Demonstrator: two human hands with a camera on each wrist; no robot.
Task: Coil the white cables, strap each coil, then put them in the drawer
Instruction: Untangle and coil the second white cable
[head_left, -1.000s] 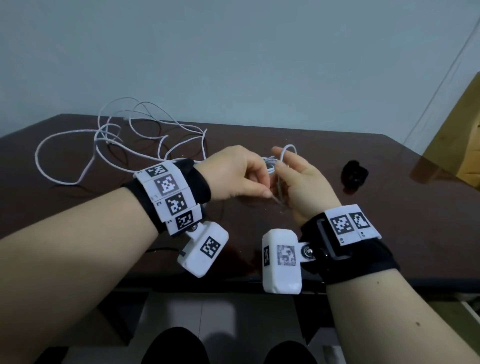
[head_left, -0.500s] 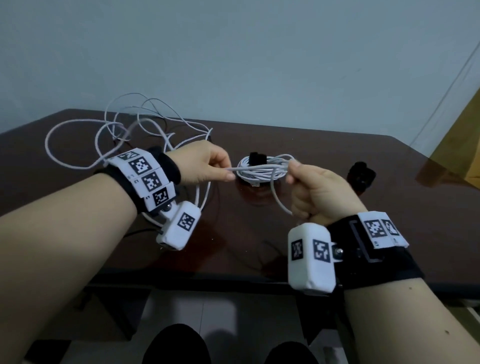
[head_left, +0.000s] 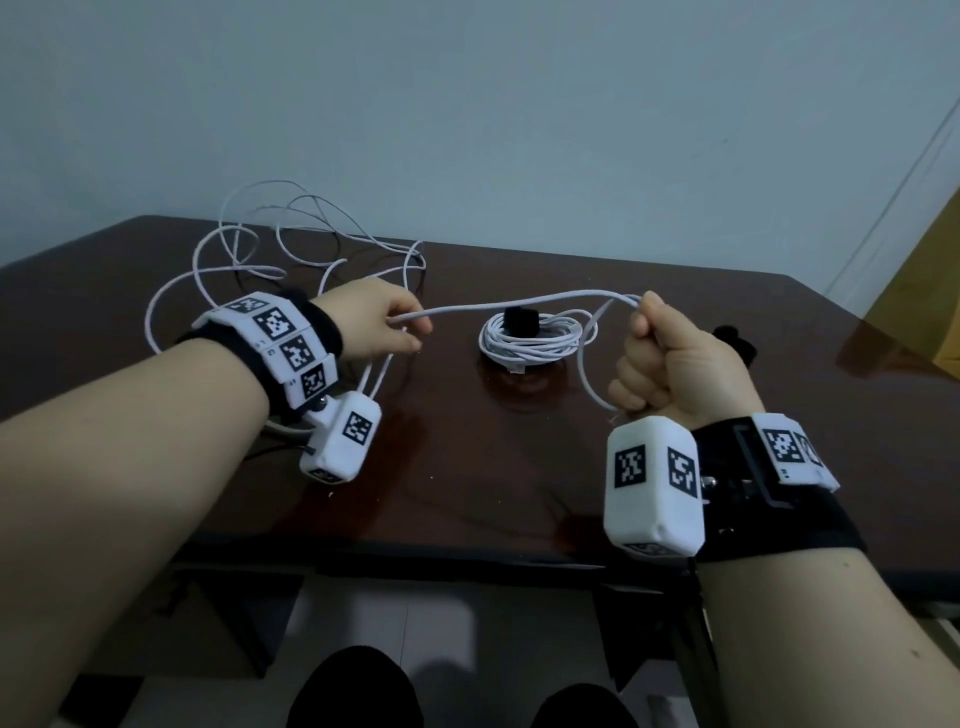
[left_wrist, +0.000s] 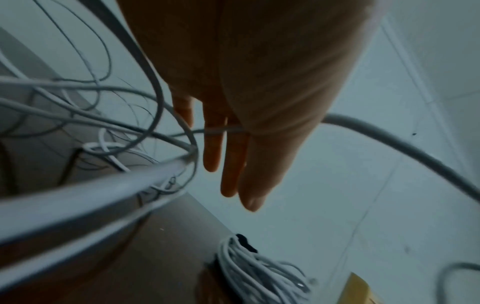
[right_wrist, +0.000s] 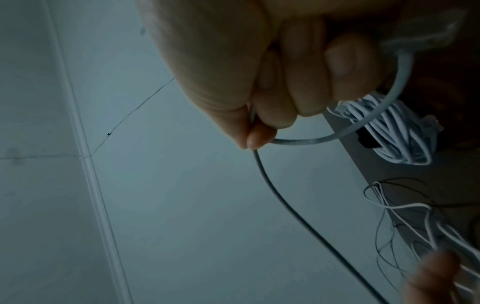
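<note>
One white cable coil (head_left: 535, 340) lies on the dark table (head_left: 467, 467), bound by a black strap (head_left: 521, 318). A second white cable (head_left: 519, 304) stretches in the air between my hands, above that coil. My left hand (head_left: 384, 325) pinches it under the thumb, with the fingers (left_wrist: 233, 164) nearly straight. From there the cable runs back to a loose tangle (head_left: 270, 244) at the back left. My right hand (head_left: 670, 358) is a fist round the cable's other end, and a small loop (right_wrist: 376, 117) hangs from the fist. The coil (right_wrist: 394, 127) also shows in the right wrist view.
A loose black strap (head_left: 740, 345) lies on the table just behind my right hand, partly hidden by it. A yellowish wooden piece (head_left: 924, 291) stands past the table's right corner. The table's front edge (head_left: 415, 556) is near my wrists.
My hands have drawn apart, left going left and right going right, so a long span of cable now hangs between them. The strapped coil has come into sight.
</note>
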